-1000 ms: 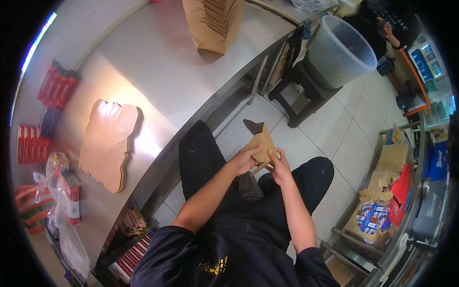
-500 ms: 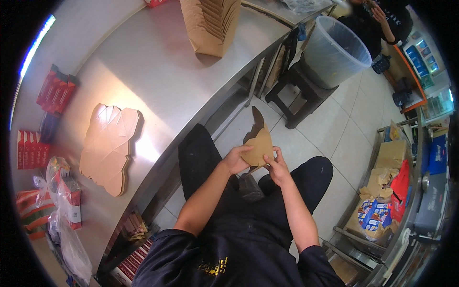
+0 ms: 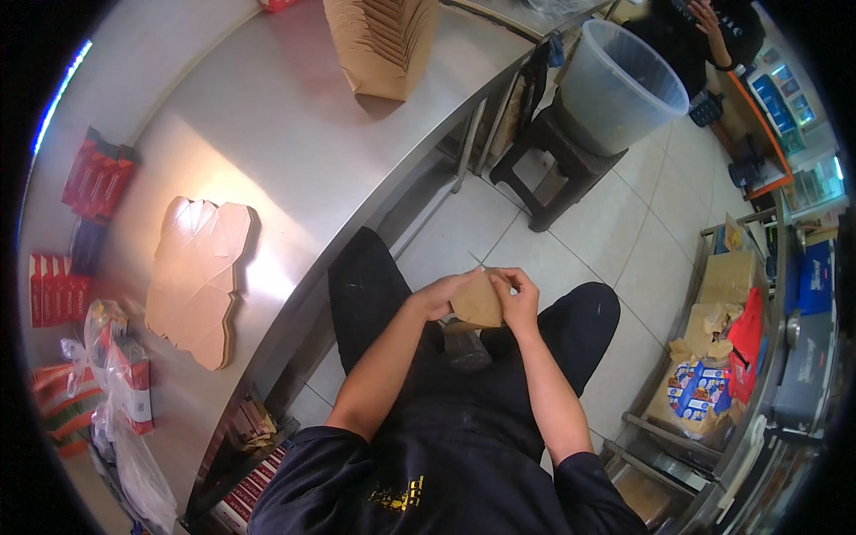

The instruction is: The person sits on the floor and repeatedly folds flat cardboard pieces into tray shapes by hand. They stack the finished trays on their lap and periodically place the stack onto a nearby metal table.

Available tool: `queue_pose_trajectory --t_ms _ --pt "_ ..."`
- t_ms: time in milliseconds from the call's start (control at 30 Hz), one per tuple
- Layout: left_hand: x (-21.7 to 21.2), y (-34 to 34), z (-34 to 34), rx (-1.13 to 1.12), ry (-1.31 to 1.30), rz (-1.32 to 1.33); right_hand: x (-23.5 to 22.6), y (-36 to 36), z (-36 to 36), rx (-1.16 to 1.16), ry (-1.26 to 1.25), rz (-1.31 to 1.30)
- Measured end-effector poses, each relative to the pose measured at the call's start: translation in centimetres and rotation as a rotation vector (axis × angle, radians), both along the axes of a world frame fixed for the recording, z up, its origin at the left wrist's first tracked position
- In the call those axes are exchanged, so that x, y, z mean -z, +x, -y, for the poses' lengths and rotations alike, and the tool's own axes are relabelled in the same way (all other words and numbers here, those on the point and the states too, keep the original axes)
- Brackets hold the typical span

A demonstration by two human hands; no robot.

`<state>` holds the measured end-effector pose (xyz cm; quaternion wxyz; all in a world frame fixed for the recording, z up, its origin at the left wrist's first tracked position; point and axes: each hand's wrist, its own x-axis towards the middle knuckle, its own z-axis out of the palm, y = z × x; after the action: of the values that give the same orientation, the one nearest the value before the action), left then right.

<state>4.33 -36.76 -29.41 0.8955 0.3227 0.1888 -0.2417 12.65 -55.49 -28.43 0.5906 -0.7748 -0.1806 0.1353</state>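
Over my lap, a brown cardboard piece (image 3: 476, 304), partly folded, is held between both hands. My left hand (image 3: 437, 298) grips its left side with the fingers mostly behind the card. On the opposite side, my right hand (image 3: 519, 299) pinches the upper right edge between thumb and bent fingers. To the left on the steel table (image 3: 294, 134) lies a stack of flat, die-cut brown cardboard blanks (image 3: 198, 276). Farther back stands a nested row of folded brown cardboard boxes (image 3: 385, 49). The far side of the held piece is hidden.
A translucent plastic bucket (image 3: 615, 94) rests on a dark stool (image 3: 557, 165) ahead right, with another person (image 3: 713, 36) beyond. Red boxes (image 3: 100, 178) and plastic bags (image 3: 134, 464) line the table's left edge. At right, a metal rack (image 3: 664, 437) holds cardboard and packages.
The cardboard piece has turned in my hands; its long flap that stuck up no longer shows. My right hand has moved up to its upper edge.
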Motion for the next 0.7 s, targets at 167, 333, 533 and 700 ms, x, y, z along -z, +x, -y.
queue_pose_trajectory --t_ms 167,333,533,700 --pt "-0.9 -0.3 0.5 -0.087 -0.014 0.070 0.5 0.6 0.4 0.169 0.017 0.008" --pt "0.1 0.2 0.7 -0.173 0.045 0.079 -0.4 0.6 0.2 0.197 0.058 0.011" --pt "-0.3 0.6 0.4 -0.145 -0.100 0.038 -0.2 0.8 0.1 0.191 0.113 0.017" --pt "0.2 -0.2 1.3 -0.114 0.115 0.107 -0.1 0.4 0.3 0.135 0.018 0.061"
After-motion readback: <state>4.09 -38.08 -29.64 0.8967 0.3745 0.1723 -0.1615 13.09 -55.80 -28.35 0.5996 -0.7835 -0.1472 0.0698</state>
